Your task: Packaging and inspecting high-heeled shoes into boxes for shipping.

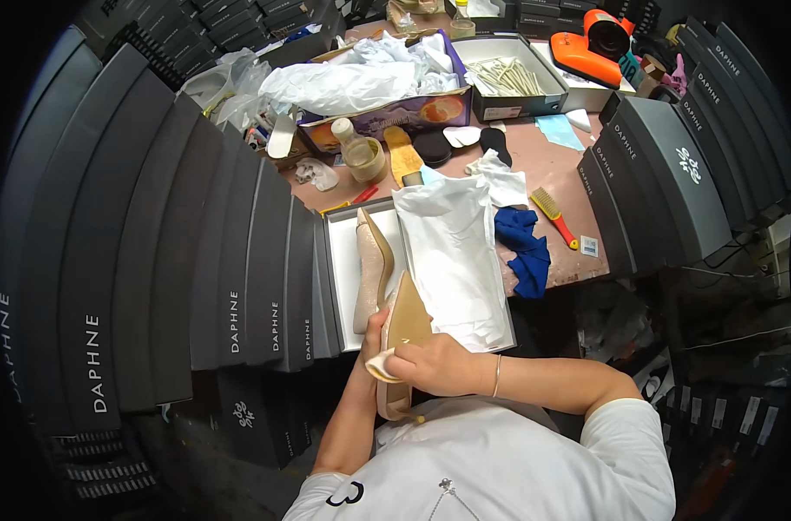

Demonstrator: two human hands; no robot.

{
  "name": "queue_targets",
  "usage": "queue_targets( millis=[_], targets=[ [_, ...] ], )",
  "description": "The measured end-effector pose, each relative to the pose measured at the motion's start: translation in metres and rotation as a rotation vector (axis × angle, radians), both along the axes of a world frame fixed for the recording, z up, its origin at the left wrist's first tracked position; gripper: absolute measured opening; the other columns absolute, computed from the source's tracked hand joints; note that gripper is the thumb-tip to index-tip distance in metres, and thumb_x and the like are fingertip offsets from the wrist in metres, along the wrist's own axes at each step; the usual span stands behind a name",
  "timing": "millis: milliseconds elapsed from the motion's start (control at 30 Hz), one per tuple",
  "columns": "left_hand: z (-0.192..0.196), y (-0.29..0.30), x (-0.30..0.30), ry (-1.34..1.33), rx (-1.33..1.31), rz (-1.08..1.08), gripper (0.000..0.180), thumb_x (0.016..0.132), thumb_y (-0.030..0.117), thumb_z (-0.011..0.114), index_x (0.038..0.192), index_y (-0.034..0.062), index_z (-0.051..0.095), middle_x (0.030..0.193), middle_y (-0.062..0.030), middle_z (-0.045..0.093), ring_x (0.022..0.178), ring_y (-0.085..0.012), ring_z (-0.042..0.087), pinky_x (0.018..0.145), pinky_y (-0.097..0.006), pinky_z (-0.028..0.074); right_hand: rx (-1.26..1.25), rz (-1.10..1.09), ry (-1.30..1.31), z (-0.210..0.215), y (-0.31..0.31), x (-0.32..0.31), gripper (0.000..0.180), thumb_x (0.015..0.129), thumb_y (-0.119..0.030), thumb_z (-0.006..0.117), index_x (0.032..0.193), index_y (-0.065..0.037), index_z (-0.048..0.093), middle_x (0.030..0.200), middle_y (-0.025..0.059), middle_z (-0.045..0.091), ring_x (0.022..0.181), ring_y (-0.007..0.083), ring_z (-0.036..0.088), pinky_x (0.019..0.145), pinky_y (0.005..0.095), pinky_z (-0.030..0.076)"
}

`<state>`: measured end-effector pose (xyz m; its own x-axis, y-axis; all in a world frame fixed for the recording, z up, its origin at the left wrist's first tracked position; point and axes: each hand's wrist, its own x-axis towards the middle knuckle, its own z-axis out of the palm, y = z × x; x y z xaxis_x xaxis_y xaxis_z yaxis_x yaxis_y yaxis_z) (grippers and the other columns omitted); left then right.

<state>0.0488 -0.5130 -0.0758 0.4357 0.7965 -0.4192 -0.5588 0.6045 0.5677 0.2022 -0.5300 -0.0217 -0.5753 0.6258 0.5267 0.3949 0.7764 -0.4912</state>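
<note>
My left hand (375, 332) is closed round the side of a beige high-heeled shoe (407, 306), its tan sole turned up and its pointed toe facing away from me. Pressed to the sole, my right hand (443, 363) pinches a small folded cream pad (382, 366) with a yellowish edge; what it is made of I cannot tell. The heel points toward my white shirt. Just beyond, a matching shoe (375, 271) lies on its side in an open shoebox (332, 300), beside white tissue paper (452, 269) that covers the box's right part.
Tall rows of dark shoeboxes (174, 252) flank the left, with more shoeboxes (647, 174) at right. A blue cloth (523, 247) and a red-yellow brush (554, 217) lie right of the open box. Behind stand a bottle (348, 143), a paper-filled carton (387, 117) and an orange device (582, 59).
</note>
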Motion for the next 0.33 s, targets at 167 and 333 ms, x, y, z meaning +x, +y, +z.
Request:
queue_targets(
  millis=[167,333],
  targets=[
    [-0.002,-0.002,-0.006,-0.071,0.039,-0.038,0.064,0.094,0.054,0.035,0.131,0.0030,0.046,0.101,-0.0175,0.062,0.087,-0.0223,0.064,0.076,-0.033,0.054,0.033,0.003,-0.033,-0.005,-0.004,0.006,0.013,0.075,-0.013,0.063,0.078,-0.010,0.051,0.068,0.0069,0.055,0.058,0.0245,0.062,0.050,0.0363,0.052],
    [-0.007,-0.008,-0.006,-0.080,0.109,-0.117,0.067,0.092,0.058,0.036,0.125,0.0017,0.052,0.109,-0.0152,0.063,0.096,-0.0239,0.064,0.085,-0.036,0.053,0.069,-0.155,-0.130,-0.019,0.033,0.024,0.019,0.074,-0.015,0.063,0.088,-0.011,0.051,0.071,0.0057,0.057,0.065,0.0246,0.066,0.055,0.0309,0.056]
  ],
)
